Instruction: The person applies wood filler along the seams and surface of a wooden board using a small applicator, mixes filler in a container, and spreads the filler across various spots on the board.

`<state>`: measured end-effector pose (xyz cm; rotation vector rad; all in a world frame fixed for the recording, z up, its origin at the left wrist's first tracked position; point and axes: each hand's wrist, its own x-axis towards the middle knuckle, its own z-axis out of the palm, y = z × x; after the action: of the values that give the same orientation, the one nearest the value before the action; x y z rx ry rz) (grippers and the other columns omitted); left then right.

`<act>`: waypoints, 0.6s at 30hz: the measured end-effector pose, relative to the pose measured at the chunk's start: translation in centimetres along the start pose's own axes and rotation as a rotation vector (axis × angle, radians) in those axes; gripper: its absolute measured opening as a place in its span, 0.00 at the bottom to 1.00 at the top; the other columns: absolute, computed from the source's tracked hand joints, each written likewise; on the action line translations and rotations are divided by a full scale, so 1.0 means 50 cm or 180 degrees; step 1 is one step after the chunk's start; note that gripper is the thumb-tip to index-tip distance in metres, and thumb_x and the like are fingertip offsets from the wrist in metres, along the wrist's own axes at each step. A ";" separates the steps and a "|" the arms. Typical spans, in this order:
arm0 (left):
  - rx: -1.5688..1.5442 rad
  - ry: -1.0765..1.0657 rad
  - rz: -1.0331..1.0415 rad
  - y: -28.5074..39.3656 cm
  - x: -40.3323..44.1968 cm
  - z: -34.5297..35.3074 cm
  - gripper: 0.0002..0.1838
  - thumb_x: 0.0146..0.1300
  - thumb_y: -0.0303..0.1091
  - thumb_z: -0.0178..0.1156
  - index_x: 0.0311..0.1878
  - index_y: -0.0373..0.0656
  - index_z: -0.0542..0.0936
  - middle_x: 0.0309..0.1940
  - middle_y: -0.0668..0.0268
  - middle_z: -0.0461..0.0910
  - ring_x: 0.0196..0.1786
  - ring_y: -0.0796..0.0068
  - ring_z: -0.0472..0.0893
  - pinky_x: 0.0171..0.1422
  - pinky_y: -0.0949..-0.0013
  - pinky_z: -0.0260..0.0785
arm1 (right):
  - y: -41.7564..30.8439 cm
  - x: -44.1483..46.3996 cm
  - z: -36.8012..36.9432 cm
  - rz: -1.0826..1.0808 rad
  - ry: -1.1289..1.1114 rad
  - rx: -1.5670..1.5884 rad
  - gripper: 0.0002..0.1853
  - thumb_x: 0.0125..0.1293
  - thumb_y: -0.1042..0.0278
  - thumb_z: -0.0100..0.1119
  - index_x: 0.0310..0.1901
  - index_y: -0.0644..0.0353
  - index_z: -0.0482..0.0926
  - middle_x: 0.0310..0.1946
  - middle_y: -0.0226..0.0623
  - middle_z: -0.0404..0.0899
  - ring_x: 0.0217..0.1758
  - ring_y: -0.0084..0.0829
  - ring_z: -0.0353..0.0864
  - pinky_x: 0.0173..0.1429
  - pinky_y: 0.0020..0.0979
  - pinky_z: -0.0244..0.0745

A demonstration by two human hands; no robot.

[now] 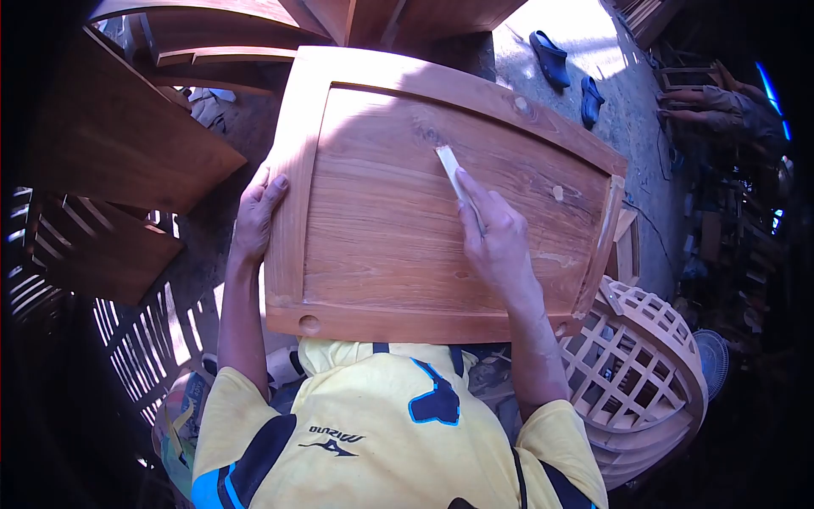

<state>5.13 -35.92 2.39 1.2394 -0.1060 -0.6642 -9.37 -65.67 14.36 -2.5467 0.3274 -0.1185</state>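
Note:
A framed wooden door panel (381, 220) lies across my lap, its broad face turned up. My left hand (256, 210) grips the panel's left edge, with the thumb on the frame and the fingers hidden underneath. In my right hand (496, 225) is a narrow, pale wooden stick (449, 164), held like a pencil. Its tip touches or hovers just over the panel near a dark knot (431, 134); I cannot tell which. Light filler-like patches show on the right part of the panel, one of them a pale spot (558, 193). A round recess (309, 324) marks the lower left frame.
A curved wooden lattice piece (632, 365) stands at the right, beside a fan (710, 360). Wooden boards (127, 136) lean at the left. Two dark clogs (551, 59) lie on the concrete floor. Another person (721, 110) is at the far right.

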 end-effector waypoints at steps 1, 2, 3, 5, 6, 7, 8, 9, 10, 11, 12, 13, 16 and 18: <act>-0.0076 0.0087 0.0024 0.006 -0.001 0.007 0.29 0.84 0.46 0.56 0.76 0.33 0.71 0.65 0.56 0.82 0.65 0.71 0.84 0.71 0.64 0.77 | -0.008 0.013 0.006 -0.0047 -0.0050 -0.0340 0.22 0.77 0.72 0.62 0.70 0.59 0.80 0.40 0.52 0.85 0.39 0.54 0.89 0.46 0.50 0.84; -0.0160 0.0177 0.0047 0.010 -0.002 0.011 0.27 0.84 0.42 0.58 0.75 0.32 0.72 0.63 0.57 0.84 0.63 0.72 0.85 0.69 0.66 0.79 | -0.012 0.028 0.014 -0.0035 -0.0025 -0.0334 0.22 0.77 0.72 0.62 0.70 0.59 0.80 0.40 0.52 0.85 0.39 0.54 0.89 0.46 0.50 0.84; -0.0153 0.0159 0.0054 0.010 -0.002 0.012 0.27 0.84 0.42 0.58 0.75 0.32 0.72 0.63 0.57 0.84 0.63 0.72 0.85 0.69 0.66 0.79 | -0.014 0.043 0.020 0.0001 -0.0189 -0.0660 0.21 0.78 0.70 0.60 0.70 0.58 0.80 0.38 0.52 0.84 0.39 0.54 0.89 0.45 0.51 0.85; -0.0056 0.0082 0.0089 0.006 -0.007 0.004 0.27 0.84 0.41 0.58 0.75 0.31 0.72 0.62 0.58 0.84 0.62 0.73 0.85 0.69 0.66 0.79 | -0.015 0.047 0.013 0.0044 -0.0355 -0.0988 0.21 0.79 0.68 0.59 0.70 0.58 0.79 0.37 0.52 0.83 0.39 0.54 0.89 0.45 0.53 0.85; -0.0058 0.0082 0.0093 0.001 -0.008 -0.002 0.27 0.84 0.41 0.58 0.75 0.31 0.72 0.62 0.58 0.84 0.62 0.73 0.85 0.69 0.66 0.79 | -0.014 0.044 0.004 0.0026 -0.0511 -0.1150 0.21 0.80 0.67 0.57 0.71 0.57 0.79 0.37 0.52 0.83 0.39 0.55 0.90 0.44 0.53 0.86; -0.0021 0.0132 0.0057 -0.009 -0.009 -0.009 0.27 0.84 0.42 0.58 0.75 0.32 0.72 0.62 0.59 0.84 0.62 0.75 0.84 0.68 0.67 0.78 | -0.014 0.044 -0.004 0.0003 -0.0669 -0.1315 0.21 0.81 0.65 0.55 0.71 0.57 0.78 0.36 0.52 0.83 0.39 0.55 0.90 0.43 0.53 0.86; 0.0014 0.0189 0.0031 -0.017 -0.010 -0.016 0.27 0.84 0.42 0.58 0.75 0.33 0.73 0.61 0.60 0.84 0.61 0.76 0.84 0.67 0.68 0.78 | -0.016 0.047 -0.016 -0.0017 -0.0665 -0.1324 0.21 0.81 0.65 0.55 0.71 0.57 0.78 0.36 0.52 0.83 0.39 0.55 0.90 0.43 0.53 0.86; 0.0008 0.0198 0.0047 -0.025 -0.010 -0.023 0.27 0.84 0.42 0.58 0.75 0.33 0.73 0.61 0.60 0.84 0.61 0.76 0.84 0.67 0.68 0.78 | -0.021 0.051 -0.029 -0.0002 -0.0719 -0.1294 0.20 0.79 0.66 0.57 0.70 0.56 0.80 0.36 0.52 0.83 0.38 0.55 0.89 0.44 0.53 0.85; 0.0107 0.0174 0.0080 -0.030 -0.008 -0.030 0.27 0.84 0.43 0.57 0.74 0.32 0.73 0.62 0.59 0.84 0.62 0.75 0.84 0.68 0.68 0.78 | -0.025 0.052 -0.036 0.0029 -0.0768 -0.1259 0.20 0.78 0.67 0.60 0.68 0.55 0.82 0.35 0.53 0.83 0.38 0.55 0.87 0.44 0.53 0.83; 0.0211 0.0139 0.0107 -0.034 -0.006 -0.034 0.27 0.85 0.44 0.56 0.74 0.32 0.73 0.63 0.58 0.84 0.62 0.75 0.85 0.69 0.68 0.78 | -0.027 0.058 -0.034 0.0041 -0.0754 -0.1255 0.20 0.78 0.67 0.60 0.68 0.55 0.82 0.35 0.53 0.83 0.38 0.55 0.87 0.44 0.53 0.83; 0.0223 0.0122 0.0098 -0.033 -0.003 -0.033 0.27 0.85 0.44 0.56 0.74 0.32 0.73 0.63 0.58 0.84 0.62 0.75 0.85 0.69 0.68 0.78 | -0.028 0.071 -0.028 -0.0025 -0.0667 -0.1193 0.20 0.78 0.68 0.60 0.68 0.55 0.82 0.35 0.53 0.84 0.38 0.56 0.88 0.45 0.53 0.83; 0.0217 0.0121 0.0113 -0.032 -0.001 -0.032 0.27 0.84 0.44 0.56 0.74 0.32 0.73 0.63 0.58 0.84 0.62 0.74 0.85 0.69 0.68 0.78 | -0.027 0.083 -0.023 -0.0086 -0.0584 -0.1124 0.20 0.78 0.68 0.60 0.68 0.56 0.82 0.35 0.54 0.84 0.38 0.56 0.88 0.46 0.53 0.84; 0.0263 0.0093 0.0066 -0.033 -0.003 -0.036 0.27 0.84 0.44 0.56 0.74 0.32 0.73 0.63 0.58 0.84 0.62 0.74 0.85 0.69 0.67 0.78 | -0.024 0.102 -0.030 -0.0158 -0.0910 -0.1193 0.19 0.78 0.68 0.59 0.67 0.58 0.82 0.35 0.54 0.85 0.38 0.56 0.88 0.47 0.53 0.84; 0.0270 0.0095 0.0072 -0.030 -0.003 -0.033 0.27 0.84 0.44 0.56 0.74 0.32 0.73 0.63 0.58 0.84 0.63 0.74 0.85 0.69 0.67 0.78 | -0.021 0.107 -0.067 -0.0208 -0.1203 -0.1198 0.19 0.78 0.68 0.59 0.67 0.59 0.83 0.35 0.56 0.85 0.39 0.57 0.88 0.48 0.53 0.83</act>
<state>5.09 -34.73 0.49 1.3274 -0.1243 -0.6269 -4.50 -67.94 17.85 -2.8731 0.1252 0.4345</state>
